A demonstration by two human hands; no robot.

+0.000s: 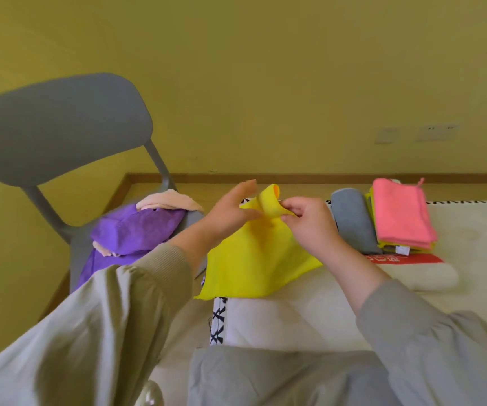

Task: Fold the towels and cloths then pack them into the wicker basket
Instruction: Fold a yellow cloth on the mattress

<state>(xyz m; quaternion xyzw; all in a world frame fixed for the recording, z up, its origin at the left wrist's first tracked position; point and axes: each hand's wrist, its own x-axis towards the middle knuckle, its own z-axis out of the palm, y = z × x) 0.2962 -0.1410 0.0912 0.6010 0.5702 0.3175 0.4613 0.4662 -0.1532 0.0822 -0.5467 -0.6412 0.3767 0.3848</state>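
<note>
Yellow-walled room: left hand (229, 213) and right hand (309, 227) pinch the yellow cloth (259, 259) aloft in their fingers (292, 205), seemingly to square it; folded stack (400, 215) waits to their right

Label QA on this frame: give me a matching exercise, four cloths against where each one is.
Things:
1. yellow cloth
2. purple towel
3. pink cloth
4. grey towel

Places:
A. on the chair seat
B. top of the folded stack
C. lying beside the stack
D. pinched by the left hand and right hand

Pairs: 1-D, 2-A, 3-B, 4-C
</note>
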